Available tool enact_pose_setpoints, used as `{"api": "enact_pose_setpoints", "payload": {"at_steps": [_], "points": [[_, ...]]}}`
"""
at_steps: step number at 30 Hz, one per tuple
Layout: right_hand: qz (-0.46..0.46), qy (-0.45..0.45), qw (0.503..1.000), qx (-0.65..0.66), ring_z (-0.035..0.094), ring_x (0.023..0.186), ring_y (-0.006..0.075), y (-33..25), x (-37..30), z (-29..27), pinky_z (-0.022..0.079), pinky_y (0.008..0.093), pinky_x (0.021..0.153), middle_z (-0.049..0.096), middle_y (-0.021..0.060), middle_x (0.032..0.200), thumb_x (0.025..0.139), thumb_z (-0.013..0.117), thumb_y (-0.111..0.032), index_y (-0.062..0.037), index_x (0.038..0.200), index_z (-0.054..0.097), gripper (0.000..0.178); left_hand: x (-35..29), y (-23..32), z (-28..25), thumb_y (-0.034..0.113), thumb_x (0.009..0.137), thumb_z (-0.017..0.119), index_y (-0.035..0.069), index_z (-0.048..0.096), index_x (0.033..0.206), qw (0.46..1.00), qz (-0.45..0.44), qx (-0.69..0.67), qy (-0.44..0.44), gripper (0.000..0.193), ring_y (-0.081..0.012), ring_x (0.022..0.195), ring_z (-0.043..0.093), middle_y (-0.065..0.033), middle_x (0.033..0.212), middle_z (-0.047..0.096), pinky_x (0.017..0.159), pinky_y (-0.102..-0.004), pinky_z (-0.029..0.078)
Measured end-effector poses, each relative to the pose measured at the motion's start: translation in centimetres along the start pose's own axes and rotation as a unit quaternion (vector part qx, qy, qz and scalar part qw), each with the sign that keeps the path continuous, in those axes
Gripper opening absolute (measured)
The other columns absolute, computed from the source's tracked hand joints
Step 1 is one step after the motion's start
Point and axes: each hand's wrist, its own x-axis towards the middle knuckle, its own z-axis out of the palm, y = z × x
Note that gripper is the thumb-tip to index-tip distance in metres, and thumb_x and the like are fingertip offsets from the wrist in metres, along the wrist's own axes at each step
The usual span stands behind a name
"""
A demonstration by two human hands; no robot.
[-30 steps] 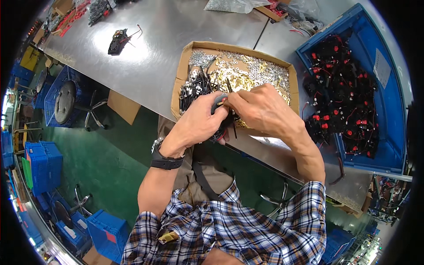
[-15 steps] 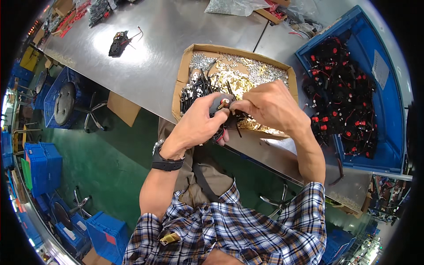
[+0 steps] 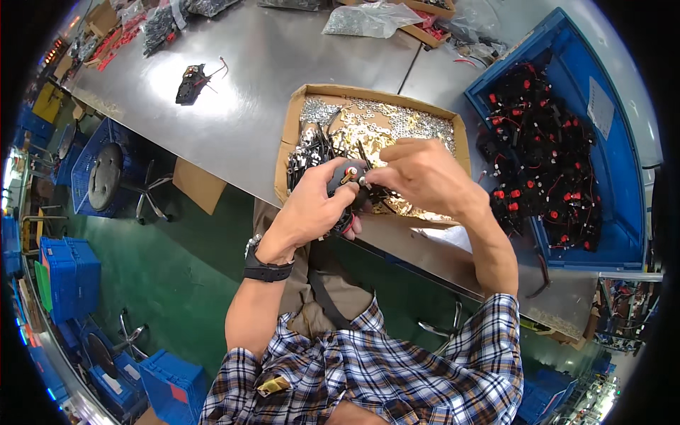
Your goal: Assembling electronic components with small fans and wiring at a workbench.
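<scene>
My left hand [image 3: 312,202] is closed around a black plastic part [image 3: 336,183] with a rounded top, held over the near edge of a cardboard tray. A brass-coloured post [image 3: 351,171] with a red base stands up from this part. At its right side, the thumb and fingers of my right hand [image 3: 432,177] are pinched together beside a small silvery piece [image 3: 363,181], too small to name. Under my hands, the shallow cardboard tray [image 3: 283,152] holds silver nuts [image 3: 418,126], gold-coloured metal tabs [image 3: 365,131] and black leads with metal ends [image 3: 306,152].
To the right, a blue crate [image 3: 623,205] contains many black parts with red caps [image 3: 545,142]. Another black part with wires [image 3: 189,85] lies on the metal table [image 3: 248,106]. Plastic bags [image 3: 372,19] are at the far edge. A stool [image 3: 106,172] stands on the left.
The black part has turned in my left hand, so its brass post shows more fully. My right fingers have shifted slightly down and left, staying close to it.
</scene>
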Motion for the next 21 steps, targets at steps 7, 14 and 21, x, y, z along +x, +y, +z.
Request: {"api": "enact_pose_setpoints", "payload": {"at_steps": [7,14,21], "points": [[-0.012,0.187,0.981,0.05,0.071,0.087,0.0357,0.7,-2.3,-2.5,0.057,0.0402,0.078,0.074,0.0177,0.102,0.094,0.067,-0.009,0.002,0.099,0.074,0.014,-2.2,1.2,-4.0,0.015,0.105,0.054,0.004,0.04,0.15,0.987,0.103,-0.091,0.085,0.049,-0.0213,0.061,0.069,-0.0145,0.087,0.069,0.054,-0.0323,0.058],[-0.018,0.16,0.984,0.08,0.07,0.083,0.0356,0.9,-1.3,-2.8,0.056,0.0413,0.075,0.073,0.0174,0.099,0.094,0.071,-0.015,0.003,0.1,0.073,0.019,1.8,0.9,-20.8,0.038,0.097,0.069,-0.001,0.058,0.133,0.759,0.21,0.442,0.429,0.054,-0.0242,0.096,0.069,-0.0171,0.107,0.07,0.081,-0.038,0.053],[0.099,0.123,0.987,0.006,0.069,0.084,0.0377,2.3,-7.6,-3.1,0.055,0.0439,0.076,0.073,0.0173,0.097,0.094,0.07,-0.02,0.0005,0.105,0.073,0.024,7.7,-0.7,-28.3,0.049,0.085,0.076,0.007,0.045,0.151,0.639,0.156,0.631,0.411,0.084,-0.0463,0.121,0.06,-0.0273,0.139,0.058,0.109,-0.0503,0.044]]}}
